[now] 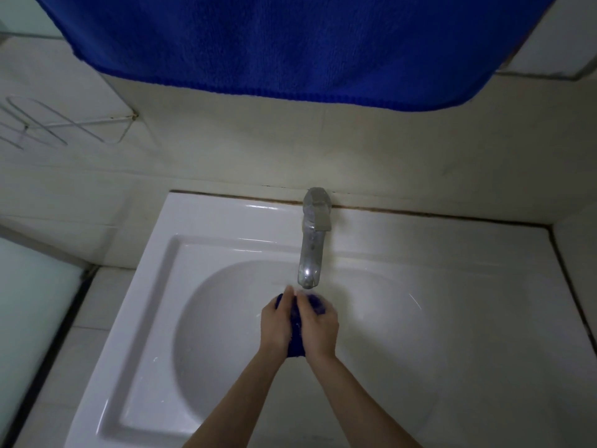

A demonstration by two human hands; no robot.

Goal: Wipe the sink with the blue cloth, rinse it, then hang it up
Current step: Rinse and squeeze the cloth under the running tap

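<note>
A small blue cloth (295, 342) is bunched up between both of my hands over the white sink (155, 286), just below the spout of the metal tap (311, 240). My left hand (277, 321) presses it from the left and my right hand (318, 324) from the right, so only dark blue slivers show between and beside my fingers. The hands are blurred. Whether water runs from the tap I cannot tell.
A large blue towel (290, 43) hangs across the top of the view, above the tap. A white wire rack (48, 124) is fixed to the tiled wall at the left. A tiled ledge borders the sink on the right.
</note>
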